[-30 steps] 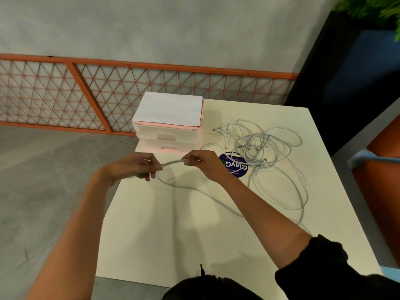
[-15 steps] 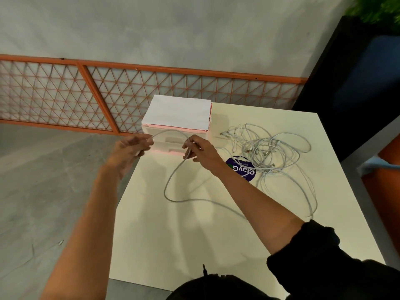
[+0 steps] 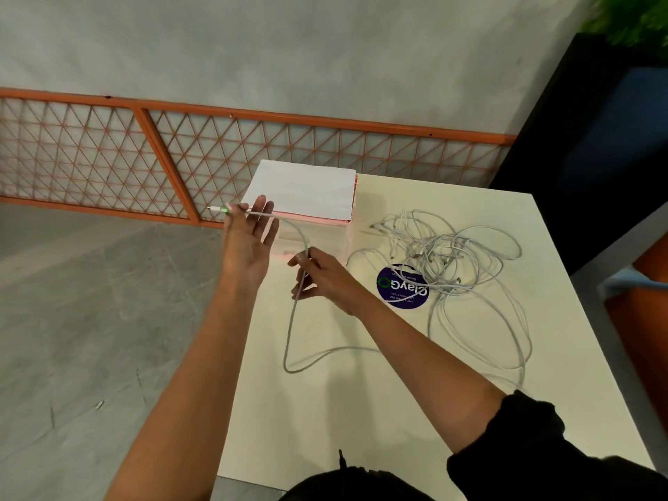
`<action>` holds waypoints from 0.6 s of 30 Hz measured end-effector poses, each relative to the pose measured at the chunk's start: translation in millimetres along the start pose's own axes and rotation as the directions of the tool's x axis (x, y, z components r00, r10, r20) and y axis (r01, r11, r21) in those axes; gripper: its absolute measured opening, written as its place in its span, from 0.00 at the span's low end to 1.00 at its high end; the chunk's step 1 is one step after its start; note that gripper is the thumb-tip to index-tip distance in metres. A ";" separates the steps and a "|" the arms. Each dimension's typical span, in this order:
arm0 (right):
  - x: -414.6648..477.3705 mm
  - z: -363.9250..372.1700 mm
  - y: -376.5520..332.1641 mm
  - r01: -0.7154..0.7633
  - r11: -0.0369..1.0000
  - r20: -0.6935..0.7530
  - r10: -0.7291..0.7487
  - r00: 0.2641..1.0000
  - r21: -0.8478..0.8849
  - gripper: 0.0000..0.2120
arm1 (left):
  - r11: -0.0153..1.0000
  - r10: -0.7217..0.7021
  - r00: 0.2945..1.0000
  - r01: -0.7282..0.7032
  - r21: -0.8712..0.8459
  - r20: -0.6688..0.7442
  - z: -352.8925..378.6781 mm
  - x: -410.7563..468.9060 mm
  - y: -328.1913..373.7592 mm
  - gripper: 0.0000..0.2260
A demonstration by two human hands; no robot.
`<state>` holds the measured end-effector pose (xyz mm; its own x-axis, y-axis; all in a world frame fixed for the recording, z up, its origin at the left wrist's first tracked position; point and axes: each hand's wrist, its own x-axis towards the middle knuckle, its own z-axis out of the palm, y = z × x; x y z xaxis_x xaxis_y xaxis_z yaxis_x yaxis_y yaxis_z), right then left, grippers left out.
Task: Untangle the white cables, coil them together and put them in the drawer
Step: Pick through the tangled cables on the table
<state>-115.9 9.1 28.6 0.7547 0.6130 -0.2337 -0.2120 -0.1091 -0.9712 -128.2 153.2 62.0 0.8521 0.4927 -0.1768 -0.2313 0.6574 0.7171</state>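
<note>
Looks like coiling is starting on one freed white cable [image 3: 288,341]. Left hand [image 3: 247,247] is spread with the cable lying across its straight fingers; right hand [image 3: 323,280] is pinching it by the drawer unit [image 3: 314,229]. The tangle [image 3: 455,254] is sitting at the table's [image 3: 325,410] far right. The next move is probably wrapping slack round the left hand.

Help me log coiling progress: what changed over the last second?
The left hand rose away from the right hand and straightened its fingers; the cable now lies across them. The right hand, pinching the cable, let more of it run out between the hands. The tangle, sticker and drawer unit stayed put.
</note>
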 end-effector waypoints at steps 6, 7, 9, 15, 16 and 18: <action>-16.7 -7.8 55.3 -0.017 0.786 0.253 0.219 0.942 -0.618 0.25 | 0.985 -0.028 1.000 0.029 -0.168 0.006 -4.1 11.9 8.5 0.16; -20.1 -10.1 68.6 -0.019 0.712 0.258 0.279 0.925 -0.702 0.28 | 0.985 -0.026 1.000 0.028 -0.167 0.013 -7.8 12.5 8.5 0.16; -26.0 -14.2 94.9 -0.034 0.567 0.193 0.334 0.923 -0.823 0.30 | 0.986 -0.014 1.000 0.018 -0.165 0.026 -14.9 12.6 8.1 0.16; -37.4 -30.2 127.8 -0.132 0.480 -0.070 0.146 0.987 -0.867 0.17 | 0.988 -0.043 0.998 0.050 -0.143 0.048 -34.9 7.3 4.3 0.17; -39.1 -33.0 127.6 -0.110 0.456 -0.053 0.134 0.989 -0.883 0.13 | 0.991 -0.049 0.997 0.055 -0.121 0.052 -37.9 5.9 4.0 0.17; -43.2 -39.2 127.0 -0.071 0.430 -0.015 0.134 0.991 -0.900 0.08 | 0.996 -0.053 0.997 0.057 -0.073 0.056 -44.4 3.7 3.5 0.16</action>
<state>-151.1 -62.0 -86.5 0.7285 0.5814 -0.3623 0.4137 -0.7950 -0.4437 -146.7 182.6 34.0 0.8881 0.4243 -0.1771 -0.2157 0.7246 0.6545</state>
